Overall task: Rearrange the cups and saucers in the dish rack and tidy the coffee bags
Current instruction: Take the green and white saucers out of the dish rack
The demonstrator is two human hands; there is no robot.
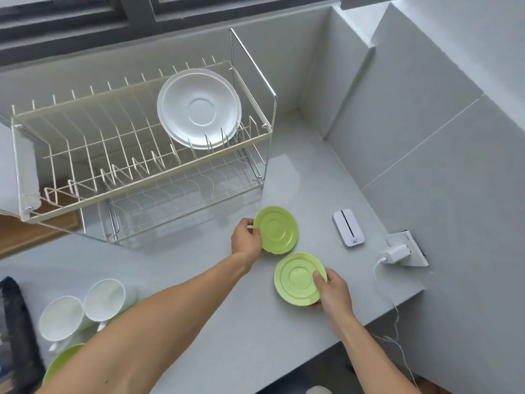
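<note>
Saucers first: I hold one green saucer [277, 230] in my left hand [245, 237], fingers closed on its left rim, tilted up off the grey counter [227, 322]. My right hand [332, 291] grips the second green saucer [297, 278] at its right edge, thumb across the face, just beside and nearer than the first. Behind them stands the two-tier dish rack [136, 155]; white saucers [199, 108] lean upright in the right end of its upper tier. At lower left, two white cups [82, 311] lie on their sides beside a green cup's rim [61, 362]. To the right, a small white device [348, 227] lies near a wall socket with a charger [397, 253].
</note>
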